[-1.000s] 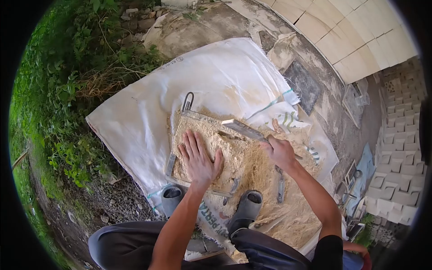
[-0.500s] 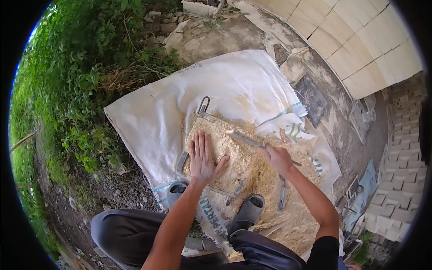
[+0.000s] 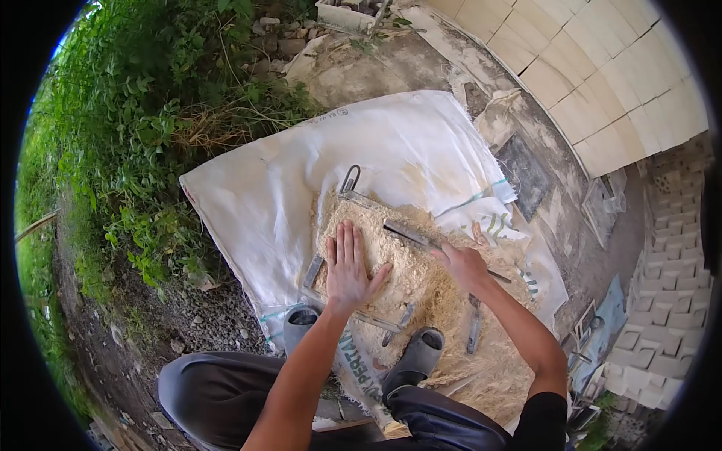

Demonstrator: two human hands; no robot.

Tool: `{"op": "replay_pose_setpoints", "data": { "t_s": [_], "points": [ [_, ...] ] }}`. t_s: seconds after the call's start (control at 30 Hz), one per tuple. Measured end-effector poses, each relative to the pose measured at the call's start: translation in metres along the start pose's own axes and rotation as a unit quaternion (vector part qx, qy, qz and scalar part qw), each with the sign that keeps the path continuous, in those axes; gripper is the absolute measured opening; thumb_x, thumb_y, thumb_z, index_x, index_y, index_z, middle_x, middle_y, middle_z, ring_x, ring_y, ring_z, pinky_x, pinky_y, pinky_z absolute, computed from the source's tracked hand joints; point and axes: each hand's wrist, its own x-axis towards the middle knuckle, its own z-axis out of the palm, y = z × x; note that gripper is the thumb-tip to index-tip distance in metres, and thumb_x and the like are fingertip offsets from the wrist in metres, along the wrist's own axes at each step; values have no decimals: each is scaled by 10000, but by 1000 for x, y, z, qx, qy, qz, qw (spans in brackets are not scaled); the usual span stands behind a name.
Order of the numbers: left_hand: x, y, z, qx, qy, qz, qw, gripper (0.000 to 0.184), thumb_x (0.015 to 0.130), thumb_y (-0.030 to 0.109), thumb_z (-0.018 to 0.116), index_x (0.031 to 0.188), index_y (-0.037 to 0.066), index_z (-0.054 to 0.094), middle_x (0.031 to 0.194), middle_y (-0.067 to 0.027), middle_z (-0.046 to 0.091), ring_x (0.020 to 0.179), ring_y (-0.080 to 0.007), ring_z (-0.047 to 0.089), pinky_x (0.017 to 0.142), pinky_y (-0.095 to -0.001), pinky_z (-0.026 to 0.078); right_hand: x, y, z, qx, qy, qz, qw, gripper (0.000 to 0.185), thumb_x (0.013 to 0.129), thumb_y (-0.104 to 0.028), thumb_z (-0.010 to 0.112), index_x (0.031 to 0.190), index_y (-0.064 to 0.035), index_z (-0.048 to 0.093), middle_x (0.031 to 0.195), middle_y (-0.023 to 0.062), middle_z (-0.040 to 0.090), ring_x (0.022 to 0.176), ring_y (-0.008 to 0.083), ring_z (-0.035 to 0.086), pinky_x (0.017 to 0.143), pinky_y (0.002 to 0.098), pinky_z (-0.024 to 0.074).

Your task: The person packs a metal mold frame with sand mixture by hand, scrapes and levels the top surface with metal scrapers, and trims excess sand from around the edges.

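My left hand (image 3: 349,272) lies flat, fingers stretched out, on a heap of pale, damp-looking grainy powder (image 3: 402,263). Around the heap runs a metal frame (image 3: 312,272), partly buried, with a looped handle (image 3: 350,179) at its far corner. In my right hand (image 3: 464,267) is a narrow metal bar (image 3: 408,234) with a flat blade-like end, held over the right side of the heap; a thin rod end sticks out behind my fist. Whether the blade touches the powder, I cannot tell. Beneath everything spreads a white woven sack (image 3: 256,218).
Another metal strip (image 3: 474,325) lies on loose powder to the right. My sandalled foot (image 3: 417,359) rests close to the frame's near edge. Green plants (image 3: 150,173) grow on the left. Stacked pale tiles (image 3: 602,83) and patterned blocks (image 3: 669,293) stand on the right.
The metal bar has turned in my right hand, showing a darker, narrower edge. My left hand stays flat on the powder. The whole view has shifted slightly.
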Motion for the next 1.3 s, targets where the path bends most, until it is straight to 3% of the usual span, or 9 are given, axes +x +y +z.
{"op": "replay_pose_setpoints", "data": {
  "t_s": [0.13, 0.2, 0.53, 0.63, 0.7, 0.83, 1.0, 1.2, 1.3],
  "points": [
    [1, -1, 2, -16, -15, -1, 1000, 987, 869, 620, 419, 1449, -107, 89, 1542, -254, 57, 1446, -356, 17, 1167, -479, -1, 6, -11, -9, 34, -18, 41, 998, 372, 943, -392, 530, 852, -31, 534, 527, 171, 543, 495, 380, 569, 447, 475, 423],
    [0, -2, 1, -20, -11, -1, 1000, 989, 869, 627, 410, 1449, -107, 88, 1541, -255, 58, 1446, -355, 15, 1167, -480, -3, 7, -12, 8, 102, 144, -14, 984, 427, 950, -447, 485, 847, -37, 539, 505, 166, 537, 472, 382, 557, 434, 474, 416],
    [0, 0, -2, 1, 3, 3, 1000, 954, 888, 638, 367, 1443, -109, 155, 1537, -253, 107, 1444, -353, 65, 1163, -484, 27, 20, -29, -18, 14, 35, -3, 999, 410, 951, -420, 499, 800, -41, 536, 526, 173, 552, 461, 370, 559, 418, 455, 419],
    [0, 0, -2, 1, 10, 6, 1000, 956, 888, 643, 361, 1442, -109, 159, 1536, -256, 110, 1444, -353, 63, 1163, -485, 27, 26, -32, -3, 108, 153, -24, 982, 440, 955, -443, 477, 795, -38, 540, 524, 164, 555, 463, 361, 565, 415, 444, 427],
    [-1, 2, -2, -17, 5, 3, 1000, 958, 883, 626, 388, 1443, -111, 138, 1536, -258, 99, 1445, -355, 49, 1163, -485, 20, 32, -27, 3, -19, 25, -41, 999, 434, 953, -435, 488, 799, -33, 540, 523, 156, 553, 460, 353, 568, 405, 439, 424],
    [1, 1, -4, -16, 2, 3, 1000, 960, 875, 598, 434, 1441, -116, 129, 1532, -264, 100, 1445, -358, 49, 1162, -484, 23, 35, -31, -6, -9, 28, -33, 999, 428, 946, -433, 503, 790, -36, 538, 497, 150, 535, 434, 342, 558, 381, 431, 412],
    [1, 0, -5, -14, -1, 5, 1000, 962, 875, 604, 429, 1438, -119, 136, 1529, -269, 106, 1444, -359, 54, 1162, -485, 25, 43, -44, 4, 91, 178, -50, 978, 439, 937, -443, 514, 774, -37, 547, 461, 151, 516, 409, 339, 550, 367, 412, 413],
    [2, 1, -3, -9, 12, 2, 1000, 956, 878, 601, 429, 1436, -120, 141, 1527, -271, 110, 1444, -359, 55, 1162, -487, 27, 48, -41, -1, 32, 21, -21, 999, 445, 932, -444, 522, 744, -42, 547, 468, 148, 524, 416, 337, 555, 368, 411, 418],
    [1, 1, -2, -3, 8, 6, 1000, 960, 877, 606, 427, 1437, -119, 139, 1526, -273, 108, 1444, -359, 52, 1163, -487, 25, 47, -46, -13, 47, 107, -50, 992, 450, 932, -448, 519, 745, -39, 550, 474, 149, 527, 425, 335, 560, 375, 414, 422]
  ]
}}
